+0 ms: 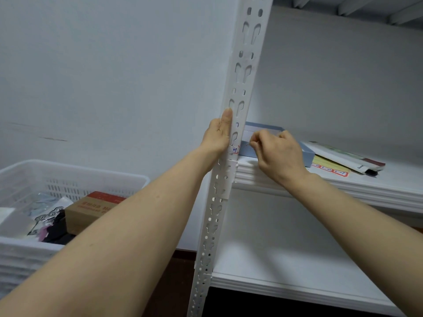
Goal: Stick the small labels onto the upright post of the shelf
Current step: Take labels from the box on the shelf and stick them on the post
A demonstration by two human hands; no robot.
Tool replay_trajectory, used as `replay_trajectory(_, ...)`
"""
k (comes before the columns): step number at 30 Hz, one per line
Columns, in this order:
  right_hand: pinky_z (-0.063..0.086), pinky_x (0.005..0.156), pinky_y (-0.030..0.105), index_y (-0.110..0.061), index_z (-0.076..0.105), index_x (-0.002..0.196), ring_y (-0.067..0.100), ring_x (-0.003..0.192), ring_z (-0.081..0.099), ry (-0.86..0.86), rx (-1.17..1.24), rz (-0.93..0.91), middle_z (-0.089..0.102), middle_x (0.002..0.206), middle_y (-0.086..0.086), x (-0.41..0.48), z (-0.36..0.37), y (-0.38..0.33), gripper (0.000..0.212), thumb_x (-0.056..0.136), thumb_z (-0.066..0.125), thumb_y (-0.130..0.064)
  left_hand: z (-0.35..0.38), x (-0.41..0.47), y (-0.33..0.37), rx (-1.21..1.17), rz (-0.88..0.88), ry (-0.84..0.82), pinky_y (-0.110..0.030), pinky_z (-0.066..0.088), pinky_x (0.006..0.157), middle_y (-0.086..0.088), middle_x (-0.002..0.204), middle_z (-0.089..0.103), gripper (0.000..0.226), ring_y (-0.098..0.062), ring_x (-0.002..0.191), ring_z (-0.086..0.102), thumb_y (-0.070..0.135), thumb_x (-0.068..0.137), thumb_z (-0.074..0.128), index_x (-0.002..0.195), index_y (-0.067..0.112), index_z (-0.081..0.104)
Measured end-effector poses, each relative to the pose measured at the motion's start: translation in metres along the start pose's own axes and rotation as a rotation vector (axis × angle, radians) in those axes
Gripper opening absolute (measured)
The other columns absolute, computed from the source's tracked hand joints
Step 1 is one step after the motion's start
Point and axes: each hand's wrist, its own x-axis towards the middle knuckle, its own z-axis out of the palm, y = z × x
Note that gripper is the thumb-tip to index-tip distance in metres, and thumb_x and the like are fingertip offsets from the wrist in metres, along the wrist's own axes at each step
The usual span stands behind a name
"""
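The white perforated upright post of the shelf runs from top to bottom through the middle of the view. My left hand lies flat against its left edge, fingers straight and pointing up. A small white label with red and blue marks sits on the post just below that hand. My right hand is to the right of the post at the same height, its fingers curled with the fingertips pinched together near the label. What it pinches is too small to make out. A sheet of red-edged labels lies on the shelf.
A blue box stands on the upper shelf board behind my right hand, with booklets beside it. A lower shelf board is below. A white plastic basket holding a brown box and packets stands at the left.
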Motion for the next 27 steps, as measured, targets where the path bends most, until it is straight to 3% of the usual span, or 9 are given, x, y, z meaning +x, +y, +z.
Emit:
replay_trajectory(3,0.027,0.069,0.032,-0.007,0.059,0.100,0.036,0.083,0.057,-0.160,0.203,0.275,0.067,0.087,0.011,0.004,-0.014,0.004,0.021,0.097,0.043,-0.022,0.000,-0.010,0.004,-0.032,-0.023,0.031,-0.032,0.042,0.083,-0.003,0.097,0.059,0.074,-0.018,0.089,0.054,0.069,0.090,0.024,0.111,0.005,0.056)
replay_trajectory(5,0.037,0.071,0.035,-0.015,0.057,0.096,0.030,0.088,0.057,-0.175,0.354,0.458,0.064,0.088,0.006,0.006,-0.019,0.014,0.014,0.096,0.045,-0.024,0.004,-0.018,0.007,-0.044,-0.039,0.093,-0.031,0.040,0.091,-0.002,0.110,0.057,0.054,-0.020,0.105,0.054,0.053,0.099,0.027,0.118,0.009,0.053)
replay_trajectory(7,0.046,0.073,0.039,-0.019,0.054,0.086,0.024,0.078,0.055,-0.149,0.547,0.627,0.060,0.080,0.001,0.011,-0.024,0.026,0.011,0.094,0.048,-0.024,0.011,-0.027,0.013,0.080,0.007,0.231,-0.030,0.034,0.097,-0.007,0.123,0.052,0.043,-0.025,0.120,0.047,0.040,0.102,0.031,0.126,0.010,0.051)
replay_trajectory(10,0.043,0.052,0.026,-0.017,0.053,0.073,0.013,0.048,0.046,-0.140,0.945,0.808,0.051,0.064,0.003,0.016,-0.034,0.030,0.023,0.095,0.048,-0.012,0.021,-0.047,0.024,0.398,0.315,0.508,-0.022,0.025,0.100,-0.012,0.132,0.038,0.038,-0.025,0.121,0.036,0.018,0.098,0.045,0.136,0.012,0.045)
replay_trajectory(13,0.037,0.045,0.018,-0.012,0.058,0.076,0.012,0.043,0.040,-0.156,1.198,0.914,0.048,0.062,0.005,0.016,-0.048,0.026,0.027,0.097,0.042,-0.008,0.039,-0.057,0.032,0.306,0.610,0.375,-0.023,0.042,0.092,-0.012,0.115,0.052,0.030,-0.019,0.101,0.051,0.005,0.091,0.054,0.121,0.008,0.058)
replay_trajectory(16,0.035,0.047,0.022,-0.009,0.058,0.081,0.017,0.048,0.037,-0.185,1.297,0.970,0.048,0.062,0.006,0.012,-0.056,0.028,0.026,0.098,0.038,-0.006,0.052,-0.058,0.038,0.218,0.559,0.245,-0.013,0.045,0.073,-0.008,0.101,0.065,0.021,-0.007,0.077,0.053,0.011,0.090,0.061,0.110,0.007,0.067)
replay_trajectory(21,0.025,0.042,0.020,-0.007,0.059,0.083,0.015,0.047,0.031,-0.209,1.321,1.012,0.043,0.059,0.005,0.006,-0.064,0.037,0.026,0.097,0.037,-0.007,0.066,-0.055,0.040,0.084,0.462,0.217,-0.042,0.055,0.079,-0.002,0.091,0.069,0.021,-0.019,0.082,0.064,0.018,0.087,0.068,0.104,0.008,0.073)
replay_trajectory(24,0.021,0.041,0.019,-0.007,0.059,0.082,0.014,0.047,0.029,-0.217,1.347,1.022,0.040,0.058,0.003,0.004,-0.064,0.040,0.027,0.097,0.036,-0.007,0.073,-0.055,0.042,0.039,0.429,0.196,-0.045,0.053,0.081,-0.001,0.084,0.068,0.020,-0.027,0.083,0.066,0.017,0.085,0.069,0.101,0.006,0.074)
replay_trajectory(27,0.021,0.042,0.019,-0.007,0.059,0.082,0.013,0.046,0.027,-0.239,1.366,1.018,0.040,0.057,0.002,0.002,-0.062,0.043,0.029,0.097,0.035,-0.007,0.078,-0.051,0.044,-0.011,0.347,0.184,-0.045,0.053,0.084,-0.007,0.090,0.072,0.021,-0.027,0.085,0.068,0.017,0.085,0.070,0.102,0.007,0.074)
